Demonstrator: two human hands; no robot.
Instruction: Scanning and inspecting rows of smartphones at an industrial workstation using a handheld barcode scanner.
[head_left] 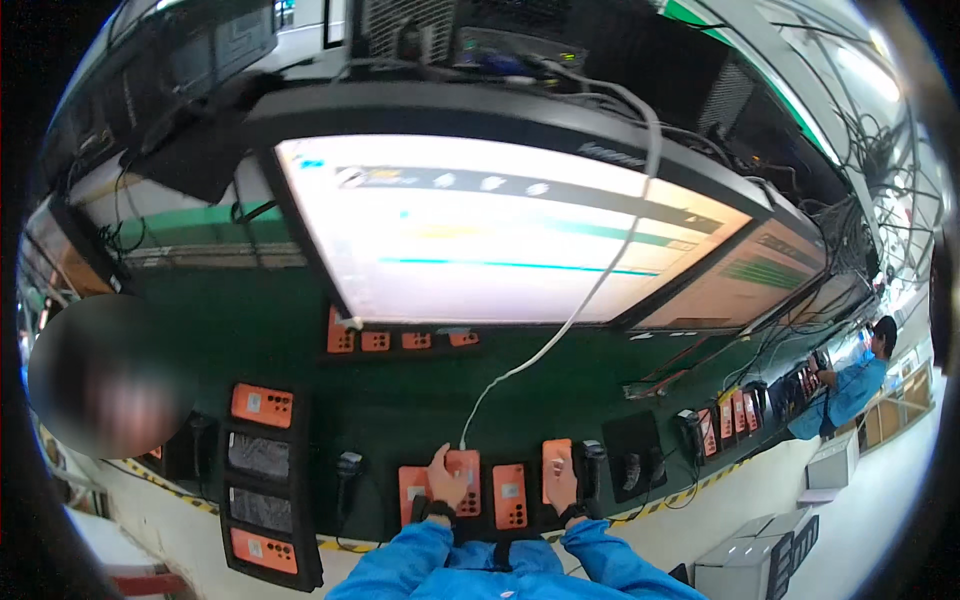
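Both your hands rest on orange devices at the near edge of the green bench.

Your left hand lies flat, fingers loose, on an orange device with a white cable plugged in at its 12 o'clock end; whether the hand grips it you cannot tell. Your right hand lies over another orange device, and its grip is hidden too. Between them a third orange device lies untouched. At 3 o'clock of your right hand stands a black handheld scanner, just beside it. At 9 o'clock a second black scanner, then a black tray of orange units. The cable climbs across the big bright monitor at 12 o'clock. Far off at 2 o'clock, a co-worker in blue works at the same bench.
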